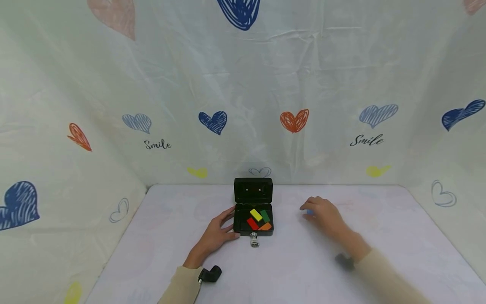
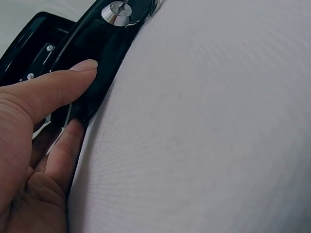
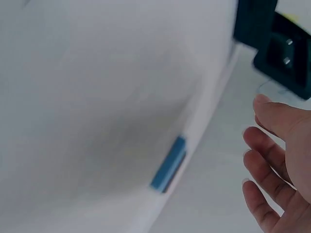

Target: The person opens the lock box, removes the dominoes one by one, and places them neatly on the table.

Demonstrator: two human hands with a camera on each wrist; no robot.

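A small black cash box (image 1: 253,232) stands with its lid (image 1: 253,192) raised. In it lie a yellow block (image 1: 256,215), a green block (image 1: 265,216), a red block (image 1: 252,223) and an orange block (image 1: 265,226). My left hand (image 1: 217,232) holds the box at its front left corner, thumb on the front wall and fingers along the side. A silver lock (image 2: 116,13) with a key sits on that front wall. To the right, my right hand (image 1: 324,216) hovers beside a blue block (image 3: 168,164) on the table, fingers apart and loosely bent, holding nothing.
The white table (image 1: 171,211) ends at the back against a pale curtain (image 1: 254,84) printed with hearts and the word Smile. Curtain hangs at both sides too. A black wrist camera (image 1: 210,274) is strapped to the left sleeve.
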